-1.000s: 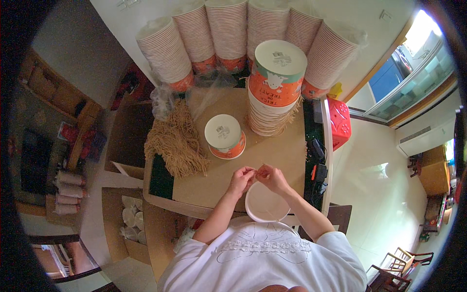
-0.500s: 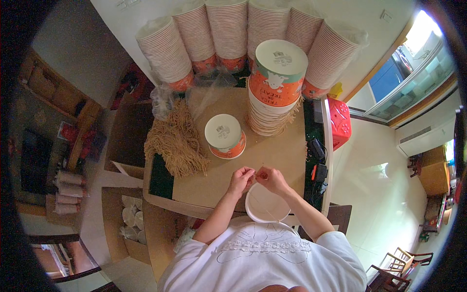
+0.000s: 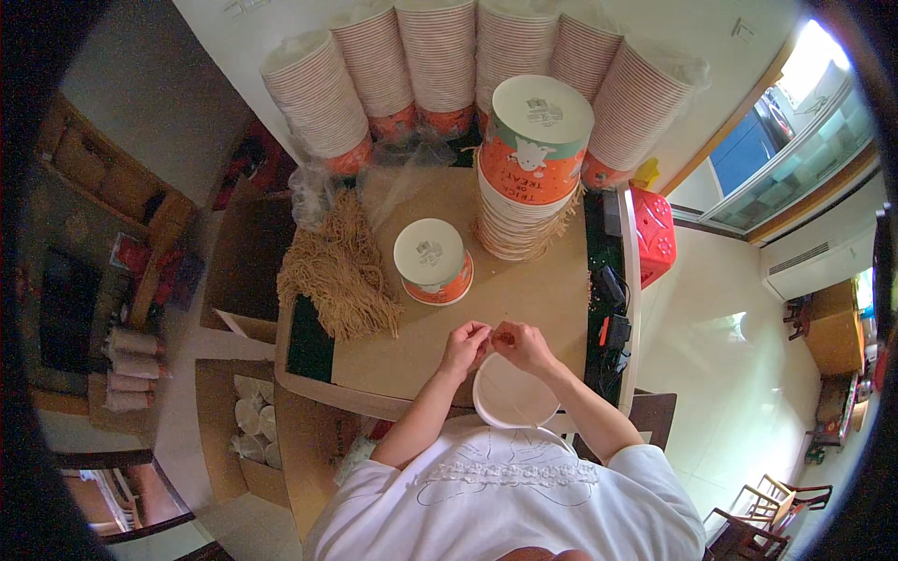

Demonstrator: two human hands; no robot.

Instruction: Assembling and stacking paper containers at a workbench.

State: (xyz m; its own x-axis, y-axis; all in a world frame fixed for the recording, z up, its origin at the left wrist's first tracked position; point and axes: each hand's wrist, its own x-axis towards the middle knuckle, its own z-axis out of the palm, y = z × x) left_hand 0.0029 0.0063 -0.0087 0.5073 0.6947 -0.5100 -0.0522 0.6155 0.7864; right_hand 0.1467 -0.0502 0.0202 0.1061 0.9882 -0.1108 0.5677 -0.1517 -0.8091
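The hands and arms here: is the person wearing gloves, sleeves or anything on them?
No gloves: the left hand and right hand are bare, with no visible rings or watch. The forearms are bare too. Short white sleeves of a white shirt end above the elbows.

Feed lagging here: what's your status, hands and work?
Left hand and right hand together, pinching something small, unclear. White bowl just below them. Orange paper tub beyond, not blocking.
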